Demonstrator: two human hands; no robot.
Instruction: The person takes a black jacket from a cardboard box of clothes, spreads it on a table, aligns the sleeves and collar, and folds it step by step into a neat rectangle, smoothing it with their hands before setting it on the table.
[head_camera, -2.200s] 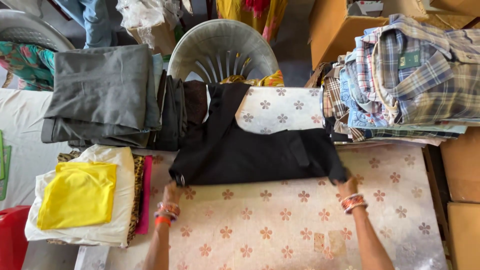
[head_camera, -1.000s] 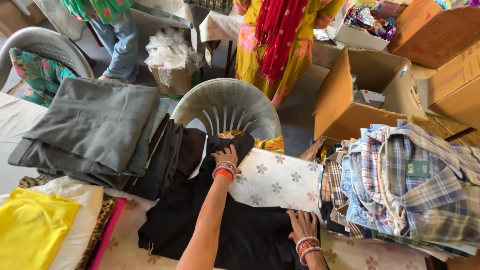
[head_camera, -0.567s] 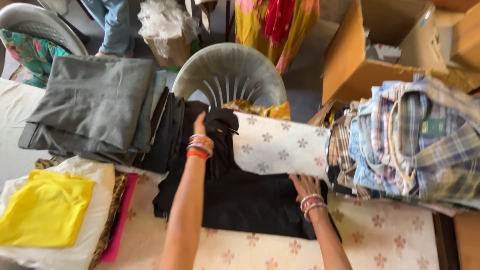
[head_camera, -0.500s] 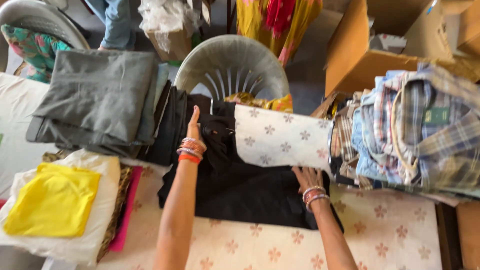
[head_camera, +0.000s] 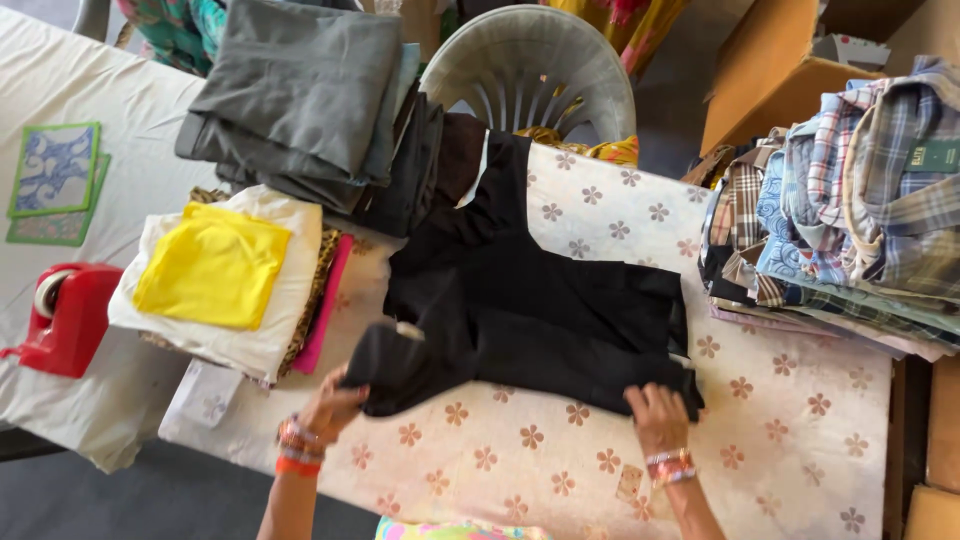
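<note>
A black garment (head_camera: 540, 300) lies partly folded across a table with a flowered cloth (head_camera: 800, 440), one narrow part reaching up toward the far edge. My left hand (head_camera: 335, 405) grips its near left corner and lifts it off the cloth. My right hand (head_camera: 658, 418) presses on the near right edge of the garment, fingers on the fabric. Both wrists wear bangles.
Folded grey clothes (head_camera: 300, 95) and a yellow and white pile (head_camera: 215, 275) lie at the left, a stack of checked shirts (head_camera: 860, 210) at the right. A grey plastic chair (head_camera: 530, 65) and cardboard boxes (head_camera: 790, 70) stand behind. A red tape dispenser (head_camera: 60, 320) sits at far left.
My left hand has come back from the garment's far end to its near left corner and taken hold of it. My right hand has shifted to the near right edge. The view tilted down.
</note>
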